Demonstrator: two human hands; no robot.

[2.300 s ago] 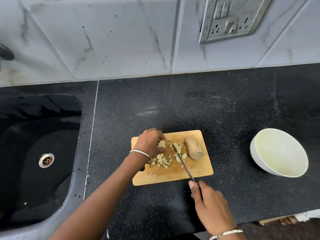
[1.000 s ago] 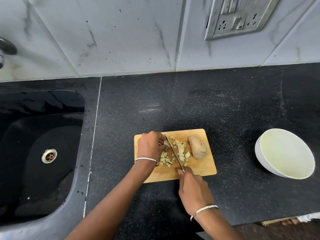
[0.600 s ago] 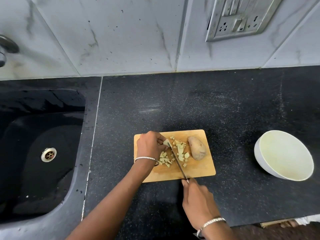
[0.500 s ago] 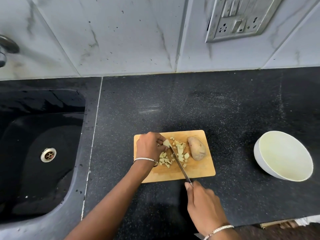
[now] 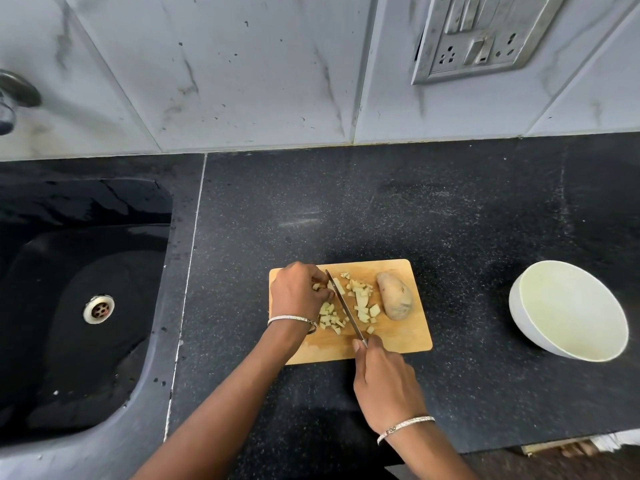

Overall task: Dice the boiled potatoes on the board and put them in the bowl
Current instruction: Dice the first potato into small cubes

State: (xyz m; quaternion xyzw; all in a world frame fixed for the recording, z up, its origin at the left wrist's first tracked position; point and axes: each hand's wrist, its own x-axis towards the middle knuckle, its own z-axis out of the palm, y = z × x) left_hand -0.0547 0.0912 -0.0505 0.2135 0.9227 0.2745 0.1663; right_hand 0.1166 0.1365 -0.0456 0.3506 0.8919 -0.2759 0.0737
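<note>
A small wooden board lies on the black counter. On it are several pale potato dice and one whole unpeeled potato at the right. My left hand presses a potato piece against the board at its left side. My right hand grips the handle of a knife, whose blade runs across the dice right next to my left fingers. An empty white bowl stands to the right of the board.
A black sink with a metal drain fills the left side, with a tap above it. A tiled wall with a switch-and-socket plate runs behind the counter. The counter's front edge is close under my right wrist.
The knife has slid forward again, so the blade reaches further up the board beside my left fingers. My right hand has moved up to the board's near edge.
</note>
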